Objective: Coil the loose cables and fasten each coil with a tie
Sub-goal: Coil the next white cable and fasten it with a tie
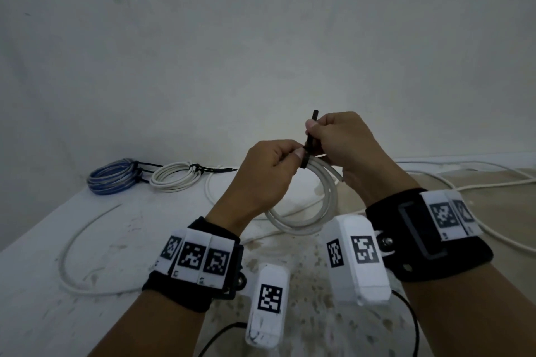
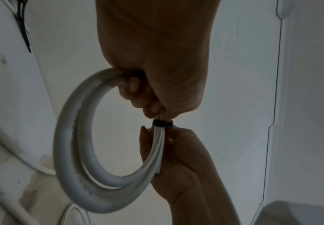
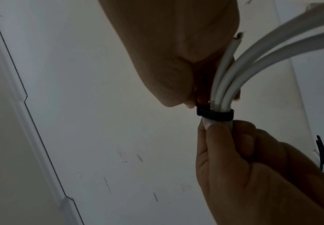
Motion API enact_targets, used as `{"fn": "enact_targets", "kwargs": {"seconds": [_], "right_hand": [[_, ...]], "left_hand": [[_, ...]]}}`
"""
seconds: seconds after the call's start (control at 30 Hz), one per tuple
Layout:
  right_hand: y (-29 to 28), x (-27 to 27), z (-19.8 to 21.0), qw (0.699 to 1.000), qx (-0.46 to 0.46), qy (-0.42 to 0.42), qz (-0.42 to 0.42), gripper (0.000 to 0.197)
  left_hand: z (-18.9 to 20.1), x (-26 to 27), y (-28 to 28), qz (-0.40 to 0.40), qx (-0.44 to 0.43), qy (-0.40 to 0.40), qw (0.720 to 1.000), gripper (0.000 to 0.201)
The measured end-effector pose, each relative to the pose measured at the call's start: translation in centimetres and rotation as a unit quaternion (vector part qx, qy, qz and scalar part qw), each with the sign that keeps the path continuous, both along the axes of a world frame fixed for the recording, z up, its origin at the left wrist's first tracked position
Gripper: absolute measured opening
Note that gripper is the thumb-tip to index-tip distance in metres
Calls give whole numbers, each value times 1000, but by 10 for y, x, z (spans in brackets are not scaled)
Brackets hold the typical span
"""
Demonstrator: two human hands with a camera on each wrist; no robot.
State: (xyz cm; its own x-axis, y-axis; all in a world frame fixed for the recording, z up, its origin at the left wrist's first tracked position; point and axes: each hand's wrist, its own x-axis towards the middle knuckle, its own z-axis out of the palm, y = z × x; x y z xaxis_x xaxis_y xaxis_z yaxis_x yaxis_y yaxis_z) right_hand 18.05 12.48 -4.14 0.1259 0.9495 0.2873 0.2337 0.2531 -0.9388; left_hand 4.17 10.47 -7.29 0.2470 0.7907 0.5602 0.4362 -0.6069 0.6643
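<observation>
Both hands are up off the table: my left hand (image 1: 268, 175) pinches the white coil (image 1: 307, 209) beside the tie (image 1: 311, 136), right hand (image 1: 338, 139) gripping its tail. Springy cable, I'd guess; hold at the tie.

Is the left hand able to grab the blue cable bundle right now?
Probably not yet. The left hand grips the white coil while the right hand pulls the black tie. The blue coil lies unblocked, far left.
</observation>
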Motion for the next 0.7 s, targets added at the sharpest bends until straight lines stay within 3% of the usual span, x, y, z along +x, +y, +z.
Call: {"fn": "enact_targets", "kwargs": {"seconds": [0.1, 0.27, 0.57, 0.7], "right_hand": [[0, -1, -2, 998, 36, -42, -15, 30], [-4, -1, 2, 996, 47, -71, 30, 25], [2, -9, 0, 964, 109, -235, -62, 21], [3, -9, -2, 959, 112, -257, -37, 16]], "left_hand": [[-1, 1, 0, 22, -28, -15, 999, 40], [3, -1, 3, 75, -57, -51, 994, 36], [-1, 6, 3, 120, -41, -63, 990, 38], [-2, 9, 0, 112, -87, -101, 985, 31]]}}
